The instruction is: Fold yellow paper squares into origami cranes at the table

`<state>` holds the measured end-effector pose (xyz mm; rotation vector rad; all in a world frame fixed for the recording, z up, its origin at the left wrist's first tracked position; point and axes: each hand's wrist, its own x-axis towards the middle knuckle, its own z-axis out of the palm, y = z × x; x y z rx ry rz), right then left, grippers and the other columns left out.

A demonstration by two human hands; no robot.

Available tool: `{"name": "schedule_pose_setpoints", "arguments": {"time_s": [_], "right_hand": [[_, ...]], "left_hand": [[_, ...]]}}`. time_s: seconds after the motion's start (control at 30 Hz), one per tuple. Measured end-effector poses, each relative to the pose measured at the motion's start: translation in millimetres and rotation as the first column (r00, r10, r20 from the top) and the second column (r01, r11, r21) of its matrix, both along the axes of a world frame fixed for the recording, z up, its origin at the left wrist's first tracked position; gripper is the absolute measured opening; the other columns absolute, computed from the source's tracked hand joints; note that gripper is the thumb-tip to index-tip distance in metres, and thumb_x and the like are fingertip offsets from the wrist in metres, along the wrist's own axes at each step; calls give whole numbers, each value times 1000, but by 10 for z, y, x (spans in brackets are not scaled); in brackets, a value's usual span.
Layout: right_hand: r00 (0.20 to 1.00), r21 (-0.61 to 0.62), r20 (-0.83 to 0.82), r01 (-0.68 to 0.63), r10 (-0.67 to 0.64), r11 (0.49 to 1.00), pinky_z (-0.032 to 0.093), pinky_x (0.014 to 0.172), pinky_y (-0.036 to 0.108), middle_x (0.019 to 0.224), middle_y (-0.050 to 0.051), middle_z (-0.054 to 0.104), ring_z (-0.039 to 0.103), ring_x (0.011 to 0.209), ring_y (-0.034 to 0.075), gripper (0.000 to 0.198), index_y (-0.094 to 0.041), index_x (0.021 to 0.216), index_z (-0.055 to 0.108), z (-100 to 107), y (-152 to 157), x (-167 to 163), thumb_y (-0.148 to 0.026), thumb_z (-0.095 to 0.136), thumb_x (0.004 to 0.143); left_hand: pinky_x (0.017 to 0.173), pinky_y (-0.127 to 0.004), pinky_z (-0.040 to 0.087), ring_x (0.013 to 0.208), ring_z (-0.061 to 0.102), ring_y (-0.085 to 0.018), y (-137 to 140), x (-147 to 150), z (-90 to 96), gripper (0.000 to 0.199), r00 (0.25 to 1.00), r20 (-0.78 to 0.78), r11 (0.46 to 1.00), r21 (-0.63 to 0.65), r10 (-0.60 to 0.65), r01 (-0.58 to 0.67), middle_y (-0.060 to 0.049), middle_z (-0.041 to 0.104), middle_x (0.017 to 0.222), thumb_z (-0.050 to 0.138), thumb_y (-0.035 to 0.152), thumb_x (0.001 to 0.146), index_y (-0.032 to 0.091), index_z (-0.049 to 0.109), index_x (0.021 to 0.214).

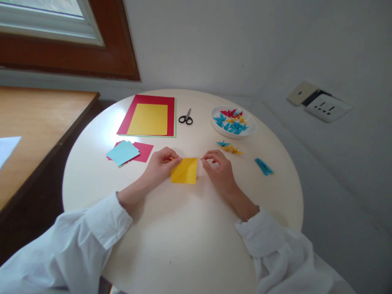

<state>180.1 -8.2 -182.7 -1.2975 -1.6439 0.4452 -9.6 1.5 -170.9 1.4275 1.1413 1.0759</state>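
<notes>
Evidently, the head view had one small sheet as its centre. The left grip (163,162) was pinching a yellow square (184,171) near its upper left corner; whether the paper touched the bench (174,237) or hung just over it, I couldn't tell. The right grip (219,166) was narrow, its fingertips drawn together just beside the sheet's right edge, apart from it; I couldn't see whether they met.

I judged the step in hand to be lining up the square for a fold. The next move seemed to call for the right grip to meet that free edge, with the left one holding its corner steady.

Left of the left grip lay pale blue squares (123,153); beyond it, large sheets (148,118). Scissors (185,118) lay beyond the held paper. Just past the right grip sat loose folded birds (232,150), with a white dish (226,134) of more farther off, and blue folded strips (263,166) to its right.
</notes>
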Motion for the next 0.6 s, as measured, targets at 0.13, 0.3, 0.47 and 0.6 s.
{"name": "schedule_pose_setpoints", "arguments": {"time_s": [0.13, 0.3, 0.47, 0.6], "right_hand": [[999, -30, -49, 20, -21, 999, 44, 65, 30, 84, 5, 62, 57, 80, 17, 9, -20, 72, 61, 5, 7, 5, -26, 56, 76], [995, -61, -95, 30, -36, 998, 42, 67, 30, 69, 0, 59, 55, 70, 15, 19, -20, 63, 54, 15, -1, -12, -33, 58, 77], [992, -129, -119, 34, -49, 991, 41, 65, 30, 69, 0, 60, 55, 68, 15, 23, -19, 66, 57, 22, -13, -36, -39, 55, 79], [995, -150, -94, -53, 39, 987, 42, 64, 30, 84, 4, 65, 57, 76, 17, 16, -20, 78, 64, -1, -20, -57, -35, 58, 76]], "left_hand": [[55, -24, 41, 61, 52, -11, -3, 4, 11, 21, 1000, -26, 1000, 9, -2, 2, 1, 54, 66, 64, 33, 69, 16, 52, 64], [55, -24, 42, 62, 53, -12, -3, 5, -4, 21, 999, -50, 1000, 25, -17, 18, 0, 56, 66, 63, 33, 70, 16, 53, 64], [55, -24, 41, 62, 52, -11, -9, 6, 9, 20, 998, -54, 999, 10, -41, 42, 0, 54, 67, 63, 32, 70, 15, 54, 64], [56, -24, 41, 63, 52, -11, -15, 9, 18, 20, 997, -55, 999, 9, -51, 52, 0, 54, 68, 63, 33, 70, 15, 55, 65]]}}
